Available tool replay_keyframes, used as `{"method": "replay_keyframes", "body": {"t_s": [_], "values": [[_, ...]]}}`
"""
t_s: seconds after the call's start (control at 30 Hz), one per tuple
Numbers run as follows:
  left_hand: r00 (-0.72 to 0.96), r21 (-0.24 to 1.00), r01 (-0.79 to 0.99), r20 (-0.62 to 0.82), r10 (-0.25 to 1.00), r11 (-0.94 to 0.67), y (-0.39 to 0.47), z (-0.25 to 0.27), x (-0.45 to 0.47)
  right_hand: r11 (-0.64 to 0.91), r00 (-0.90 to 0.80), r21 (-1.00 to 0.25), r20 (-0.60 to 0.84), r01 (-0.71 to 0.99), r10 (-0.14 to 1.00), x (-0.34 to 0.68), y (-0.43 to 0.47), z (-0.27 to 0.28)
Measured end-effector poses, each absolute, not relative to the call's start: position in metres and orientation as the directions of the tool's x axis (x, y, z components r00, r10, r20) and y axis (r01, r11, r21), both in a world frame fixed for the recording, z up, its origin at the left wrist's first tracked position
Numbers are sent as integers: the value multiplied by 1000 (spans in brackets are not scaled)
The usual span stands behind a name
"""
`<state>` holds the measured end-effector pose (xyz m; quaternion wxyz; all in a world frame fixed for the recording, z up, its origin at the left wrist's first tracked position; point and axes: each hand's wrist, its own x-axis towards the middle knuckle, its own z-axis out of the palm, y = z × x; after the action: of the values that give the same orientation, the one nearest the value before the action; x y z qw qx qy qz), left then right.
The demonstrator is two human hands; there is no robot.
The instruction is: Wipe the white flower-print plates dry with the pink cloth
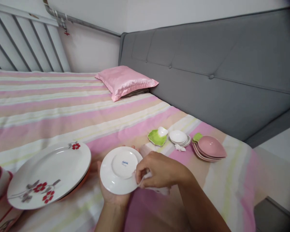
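Observation:
My left hand (116, 197) holds a small white plate (108, 170) from below, bottom side up, with a blue maker's mark on its base. My right hand (159, 169) pinches a white tissue (159, 190) against the plate's right edge. To the left lies a large oval platter (60, 167) with red flowers, resting on something with an orange-red rim. Right of the hands are a green leaf-shaped dish (156, 138) with a white part, a stack of small white dishes (178, 136), a crumpled tissue (180, 148) and a stack of pink dishes (211, 146).
Everything lies on a bed with a striped sheet (70, 122). Red-rimmed bowls (2, 206) stand at the lower left. A pink satin pillow (127, 80) lies at the back by the grey padded headboard (195, 64). The bed's edge falls away at the right.

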<state>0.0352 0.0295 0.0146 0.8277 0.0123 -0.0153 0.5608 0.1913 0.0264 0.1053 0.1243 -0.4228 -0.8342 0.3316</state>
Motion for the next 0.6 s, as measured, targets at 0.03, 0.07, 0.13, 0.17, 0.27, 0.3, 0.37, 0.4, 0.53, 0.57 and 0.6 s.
{"method": "replay_keyframes", "body": {"t_s": [0.03, 0.07, 0.13, 0.17, 0.27, 0.3, 0.37, 0.4, 0.53, 0.57, 0.6], "values": [[352, 11, -936, 25, 936, 352, 29, 16, 37, 444, -627, -653, -62, 614, 776, 188, 24, 105], [332, 25, -943, 1, 943, 332, 28, 17, 38, 465, -637, -646, -44, 606, 769, 184, 22, 105], [310, 62, -948, -63, 949, 313, 26, 22, 43, 500, -649, -634, -4, 589, 760, 176, 18, 105], [305, 79, -947, -97, 947, 313, 25, 26, 45, 513, -652, -630, 13, 583, 758, 173, 16, 105], [290, 93, -945, -200, 936, 312, 19, 38, 53, 526, -640, -627, 55, 575, 766, 165, 11, 106], [291, 84, -944, -238, 927, 318, 18, 42, 55, 525, -630, -632, 73, 571, 773, 163, 9, 107], [281, 100, -943, -267, 922, 316, 14, 46, 59, 523, -598, -648, 128, 554, 791, 161, 8, 109], [281, 114, -941, -263, 923, 319, 13, 47, 61, 522, -574, -658, 164, 543, 803, 160, 8, 110], [269, 158, -942, -175, 947, 296, 11, 42, 68, 475, -408, -721, 285, 505, 867, 159, 9, 113], [270, 160, -943, -142, 952, 291, 11, 40, 69, 461, -368, -740, 304, 490, 879, 159, 10, 113], [277, 160, -943, -106, 955, 291, 10, 38, 70, 448, -336, -758, 314, 474, 888, 159, 11, 113]]}}
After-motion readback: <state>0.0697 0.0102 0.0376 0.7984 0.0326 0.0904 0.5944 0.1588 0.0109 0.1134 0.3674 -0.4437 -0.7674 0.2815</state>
